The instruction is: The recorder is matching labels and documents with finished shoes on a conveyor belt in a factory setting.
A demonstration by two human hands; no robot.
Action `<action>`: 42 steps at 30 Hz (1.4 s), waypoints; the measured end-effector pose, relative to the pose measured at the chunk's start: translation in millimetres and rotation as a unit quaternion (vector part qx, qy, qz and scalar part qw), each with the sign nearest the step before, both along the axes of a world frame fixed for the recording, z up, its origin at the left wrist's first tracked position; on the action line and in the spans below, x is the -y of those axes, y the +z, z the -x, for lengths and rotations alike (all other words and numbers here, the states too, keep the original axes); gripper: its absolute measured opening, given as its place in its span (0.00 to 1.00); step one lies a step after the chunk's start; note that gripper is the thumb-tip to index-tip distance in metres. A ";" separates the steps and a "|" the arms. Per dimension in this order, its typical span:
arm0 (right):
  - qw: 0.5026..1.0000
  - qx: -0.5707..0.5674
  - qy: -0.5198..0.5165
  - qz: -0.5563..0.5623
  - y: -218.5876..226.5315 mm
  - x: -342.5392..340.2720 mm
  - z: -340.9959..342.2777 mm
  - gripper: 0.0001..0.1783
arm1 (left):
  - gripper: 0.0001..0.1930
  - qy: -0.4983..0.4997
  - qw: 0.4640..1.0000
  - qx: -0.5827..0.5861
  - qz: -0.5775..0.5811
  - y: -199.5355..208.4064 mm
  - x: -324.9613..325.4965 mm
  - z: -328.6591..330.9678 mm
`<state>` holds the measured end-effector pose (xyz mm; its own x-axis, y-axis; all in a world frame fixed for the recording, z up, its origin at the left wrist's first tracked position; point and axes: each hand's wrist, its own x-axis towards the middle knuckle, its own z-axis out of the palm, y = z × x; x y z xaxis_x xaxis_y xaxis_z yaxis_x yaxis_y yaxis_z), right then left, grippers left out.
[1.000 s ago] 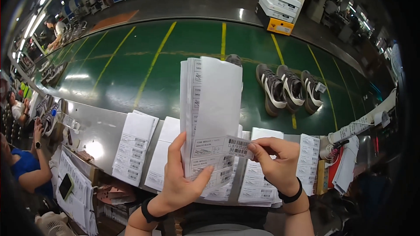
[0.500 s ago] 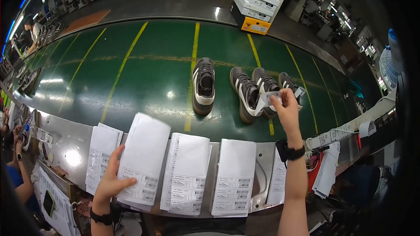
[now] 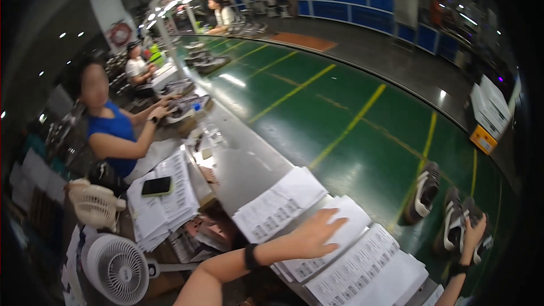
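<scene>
My left hand [image 3: 318, 234] is spread over a stack of printed white label sheets [image 3: 354, 213], fingers apart and nothing gripped. Similar sheet stacks flank it: one on the left [image 3: 283, 197] and another on the right [image 3: 362, 263], all along the metal ledge. At the far right, my right hand [image 3: 474, 235] is up against dark sneakers with white stripes [image 3: 451, 224], its fingers bent. Blur and small size hide what those fingers hold. A single sneaker [image 3: 425, 191] stands apart, left of that group, on the green conveyor belt [image 3: 277, 93].
A co-worker in a blue top [image 3: 118, 127] handles shoes at the left. Nearer are a white fan [image 3: 118, 269], a beige fan [image 3: 93, 207] and a phone [image 3: 157, 186] on papers. Shoe boxes [image 3: 488, 107] stand beyond the belt, at right.
My view has swung left, bringing the co-worker and fans into sight. My left hand has opened out above the sheets. The small label my right hand pinched no longer shows.
</scene>
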<state>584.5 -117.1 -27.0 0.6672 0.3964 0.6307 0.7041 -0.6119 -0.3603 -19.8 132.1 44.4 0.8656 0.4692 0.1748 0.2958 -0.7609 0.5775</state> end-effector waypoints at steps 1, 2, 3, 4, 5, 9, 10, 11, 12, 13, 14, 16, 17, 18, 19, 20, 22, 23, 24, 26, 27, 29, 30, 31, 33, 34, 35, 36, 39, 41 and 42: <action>1.000 0.017 0.017 0.009 8.5 -22.2 23.8 0.30 | 0.32 0.006 1.000 0.015 -0.002 -3.2 -2.7 -10.8; 0.996 -0.065 0.031 0.058 32.2 -55.9 77.1 0.21 | 0.32 0.035 0.999 0.002 0.010 -12.1 -8.3 -17.2; 0.986 -0.115 0.108 0.048 46.9 -61.3 106.1 0.14 | 0.32 0.037 0.999 0.004 0.026 -19.7 -13.3 -28.9; 0.986 -0.071 0.107 0.106 53.9 -59.0 135.2 0.12 | 0.32 0.040 0.999 0.008 0.029 -26.2 -16.6 -40.2; 0.981 -0.025 0.102 0.164 59.8 -55.2 163.8 0.10 | 0.33 0.049 0.993 -0.100 0.028 -31.6 -20.0 -51.4; 0.865 -0.112 0.208 0.443 77.7 -40.0 247.1 0.12 | 0.36 0.071 0.983 -0.167 0.001 -45.3 -22.1 -58.8; 0.847 -0.131 0.236 0.458 84.5 -42.2 266.5 0.11 | 0.36 0.071 0.984 -0.165 0.002 -46.7 -21.6 -59.9; 0.828 -0.152 0.262 0.473 94.2 -46.4 286.1 0.11 | 0.38 0.068 0.983 -0.170 0.012 -47.8 -20.8 -61.7; 0.829 -0.151 0.260 0.472 105.5 -54.9 301.8 0.11 | 0.39 0.065 0.982 -0.175 0.020 -47.8 -22.1 -63.7; 0.797 -0.300 0.268 0.450 116.4 -62.6 316.1 0.13 | 0.39 0.064 0.982 -0.177 0.021 -49.0 -20.4 -64.8; 0.748 -0.442 0.270 0.416 120.9 -66.0 324.5 0.15 | 0.40 0.070 0.981 -0.179 0.018 -48.5 -20.7 -65.6; 0.687 -0.572 0.343 0.289 106.6 -69.6 324.2 0.18 | 0.40 0.075 0.980 -0.182 0.010 -46.7 -21.4 -67.3; 0.598 -0.676 0.402 0.153 97.5 -71.7 324.2 0.22 | 0.41 0.077 0.979 -0.189 0.014 -45.5 -20.3 -70.3; 0.599 -0.676 0.402 0.150 85.7 -73.7 328.4 0.22 | 0.41 0.080 0.977 -0.196 0.018 -44.3 -19.1 -72.6; 0.597 -0.661 0.439 0.116 70.8 -76.8 333.2 0.25 | 0.41 0.079 0.977 -0.196 0.015 -45.3 -18.8 -74.5; 0.593 -0.644 0.476 0.083 63.4 -80.6 339.9 0.29 | 0.42 0.084 0.976 -0.203 0.011 -46.6 -19.2 -75.4; 0.641 -0.562 0.489 0.185 58.9 -86.4 358.0 0.26 | 0.42 0.091 0.973 -0.211 0.007 -48.7 -20.9 -73.5; 0.674 -0.488 0.502 0.237 59.4 -88.7 367.4 0.25 | 0.42 0.090 0.974 -0.206 0.019 -47.3 -21.8 -71.9; 0.717 -0.455 0.487 0.204 55.6 -91.4 377.4 0.19 | 0.42 0.089 0.975 -0.201 0.031 -46.5 -22.0 -69.6; 0.739 -0.432 0.479 0.194 51.3 -99.2 382.3 0.17 | 0.41 0.092 0.978 -0.181 0.040 -48.1 -22.5 -65.6; 0.760 -0.409 0.469 0.185 48.6 -103.3 383.3 0.14 | 0.41 0.094 0.981 -0.160 0.050 -49.1 -22.3 -63.9; 0.770 -0.430 0.441 0.169 34.7 -111.0 383.9 0.13 | 0.41 0.099 0.983 -0.145 0.059 -51.1 -21.0 -62.4; 0.778 -0.452 0.409 0.152 30.1 -113.6 383.2 0.11 | 0.41 0.100 0.984 -0.130 0.068 -51.7 -21.0 -62.8; 0.774 -0.457 0.410 0.153 28.0 -113.8 385.7 0.11 | 0.41 0.103 0.983 -0.135 0.071 -53.2 -19.3 -61.1; 0.771 -0.468 0.415 0.122 27.4 -115.3 387.7 0.10 | 0.40 0.127 0.981 -0.141 0.042 -53.9 -18.1 -61.5; 0.767 -0.477 0.412 0.121 29.5 -117.3 384.4 0.09 | 0.41 0.124 0.981 -0.143 0.043 -52.0 -21.0 -65.1; 0.770 -0.473 0.412 0.118 26.5 -115.6 382.8 0.09 | 0.41 0.123 0.982 -0.140 0.039 -51.4 -21.2 -65.5; 0.769 -0.466 0.419 0.126 19.4 -109.6 382.8 0.09 | 0.41 0.113 0.980 -0.156 0.049 -52.3 -18.6 -63.0; 0.763 -0.463 0.427 0.144 28.2 -102.1 377.1 0.11 | 0.41 0.085 0.979 -0.178 0.049 -51.4 -16.1 -70.3; 0.756 -0.467 0.423 0.175 37.4 -96.4 374.3 0.13 | 0.41 0.087 0.980 -0.177 0.030 -54.4 -7.2 -71.8; 0.758 -0.450 0.438 0.177 37.7 -97.0 371.2 0.15 | 0.41 0.082 0.979 -0.181 0.032 -54.5 -7.9 -73.6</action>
<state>213.3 -20.0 10.7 0.1470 0.9740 -0.1726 0.4615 -0.2219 -0.8590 53.8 140.0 -10.1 0.7775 0.6070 -0.1645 0.6056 -0.6520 0.4562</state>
